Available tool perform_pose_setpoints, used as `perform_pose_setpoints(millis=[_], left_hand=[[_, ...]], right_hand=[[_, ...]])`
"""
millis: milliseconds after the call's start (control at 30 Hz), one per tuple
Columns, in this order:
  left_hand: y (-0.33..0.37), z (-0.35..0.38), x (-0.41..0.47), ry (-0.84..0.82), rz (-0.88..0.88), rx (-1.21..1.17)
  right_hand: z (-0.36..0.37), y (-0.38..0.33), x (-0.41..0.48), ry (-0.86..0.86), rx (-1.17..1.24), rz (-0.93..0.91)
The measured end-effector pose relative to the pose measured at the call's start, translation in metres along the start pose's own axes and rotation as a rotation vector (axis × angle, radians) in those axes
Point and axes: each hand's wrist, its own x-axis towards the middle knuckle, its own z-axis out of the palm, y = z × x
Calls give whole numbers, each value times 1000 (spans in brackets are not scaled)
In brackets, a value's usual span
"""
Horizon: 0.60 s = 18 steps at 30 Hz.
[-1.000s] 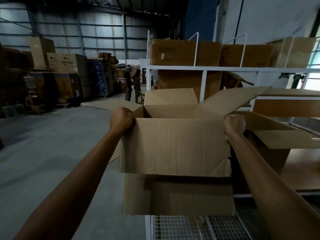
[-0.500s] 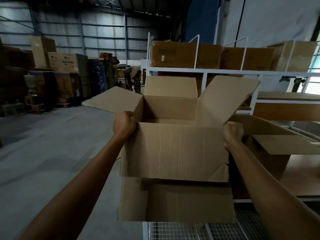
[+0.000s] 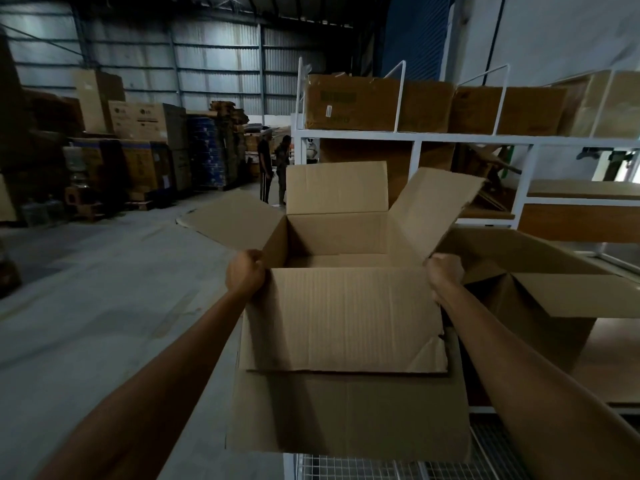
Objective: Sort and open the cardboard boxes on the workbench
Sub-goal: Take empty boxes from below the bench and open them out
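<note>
Between the person's outstretched arms, the box [image 3: 346, 410] was held up at the worktop's [image 3: 613, 368] left end, apparently clear of it, with its mouth tipped toward the camera so that its bare inside showed. All four flaps stood open: the far one was upright, the side ones splayed outward, and the near flap [image 3: 346, 317] was folded down over the front wall, probably so that nothing blocked the view inside. The left hand [image 3: 245, 273] was clamped in a fist on the near left corner of the rim, and the right hand [image 3: 445, 275] likewise on the near right corner. A grip at both corners would hold the walls square and stop the box from collapsing. Just to the right, partly behind the right forearm, a second box [image 3: 540, 306] sat on the worktop with a flap hanging open, which suggested that opened boxes were being gathered there. Behind and above, a white shelf [image 3: 450, 137] carried closed boxes [image 3: 374, 102]. Wire mesh [image 3: 381, 469] showed below the held box. Far off on the floor [image 3: 86, 289], two people [image 3: 273, 168] stood among stacked cartons.
</note>
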Motion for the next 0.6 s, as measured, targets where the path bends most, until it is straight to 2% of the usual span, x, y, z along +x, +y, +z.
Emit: perform_pose_setpoints(millis=[200,300,433,533,600], left_hand=[[-15,7,-12,-180,-65,160],[-21,15,-20,-224,-60,185],[-18,22,-32,-212,-67,154],[-24,26,-36,-143,-45,102],[-31,24,-30,-168,-64,62]], right_hand=[[6,40,6,-158,-80,170],[8,63,-1,-161,-177,205],[2,52,-16,-170,-307,117],[-4,40,-34,-126,-538,-89],[-5,33,-51,-165,-545,-231]])
